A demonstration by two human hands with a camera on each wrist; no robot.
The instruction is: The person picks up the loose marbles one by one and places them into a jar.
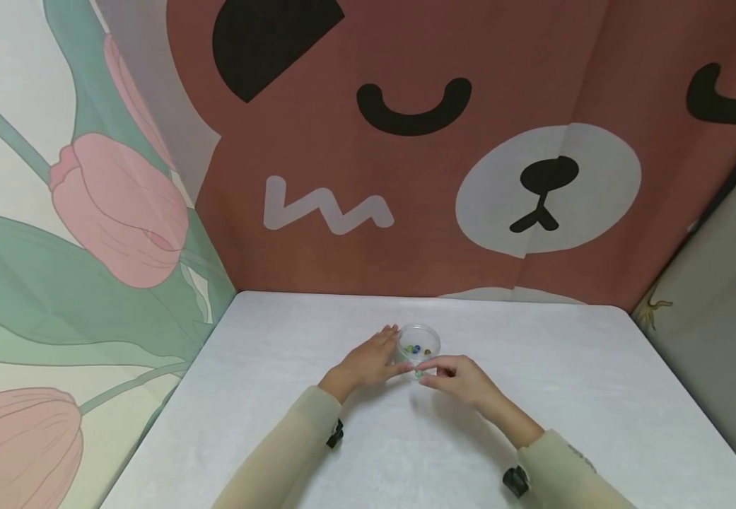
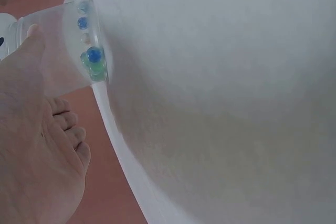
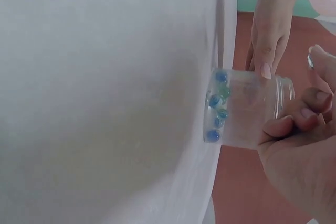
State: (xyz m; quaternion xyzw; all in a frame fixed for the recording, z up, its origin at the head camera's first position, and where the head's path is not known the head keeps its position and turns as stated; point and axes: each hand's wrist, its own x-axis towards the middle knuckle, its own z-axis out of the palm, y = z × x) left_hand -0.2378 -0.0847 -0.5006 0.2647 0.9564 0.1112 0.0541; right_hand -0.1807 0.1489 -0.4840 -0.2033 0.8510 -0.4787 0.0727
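A clear jar (image 1: pixel 429 359) without a visible lid stands upright on the white table, several blue, green and amber marbles (image 2: pixel 93 55) lying at its bottom. My left hand (image 1: pixel 370 360) holds the jar from the left, thumb against the near wall and fingers along the far side. Close to the jar's near right side is my right hand (image 1: pixel 459 378), its index finger and thumb brought toward each other. A greenish spot shows beside those tips; whether they pinch a marble or it lies behind, I cannot tell. In the right wrist view, the other fingers (image 3: pixel 304 119) curl near the rim.
The white table (image 1: pixel 266 325) runs to a reddish-brown cloth (image 1: pixel 406 261) with a printed bear face behind it. A tulip-patterned cloth (image 1: pixel 119 212) hangs at the left, and a pale cloth (image 1: pixel 724 283) on the right.
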